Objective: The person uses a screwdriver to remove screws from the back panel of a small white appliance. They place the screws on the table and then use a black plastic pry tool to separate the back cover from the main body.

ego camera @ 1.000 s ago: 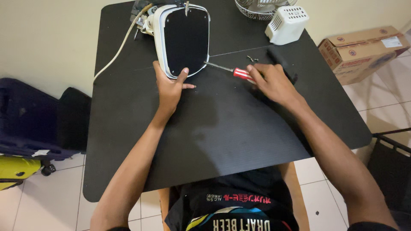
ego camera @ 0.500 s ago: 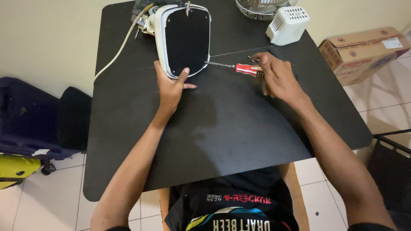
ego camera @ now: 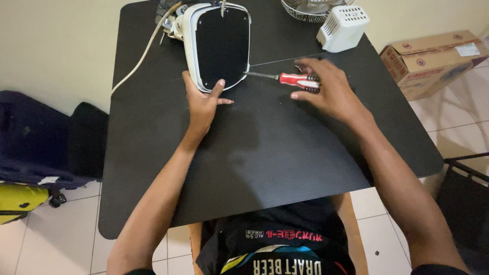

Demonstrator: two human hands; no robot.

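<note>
Seated at a black table (ego camera: 265, 153), a person steadies a white appliance base (ego camera: 218, 46) with a black underside panel, the left hand (ego camera: 204, 102) laid flat against its near edge, thumb up on the panel and fingers spread along the tabletop. Just right of the base lies a red-handled screwdriver (ego camera: 290, 79), its shaft pointing at the base's right edge; the right hand (ego camera: 328, 89) curls loosely over the handle's end, fingers touching it, though a firm grip cannot be told. A pale power cord (ego camera: 145, 53) trails off the table's left side. Beyond the hands stand a white vented housing (ego camera: 342, 28) and a wire fan grille (ego camera: 305, 9). A cardboard box (ego camera: 433, 61) sits on the tiled floor at right, dark luggage (ego camera: 35, 137) at left.
</note>
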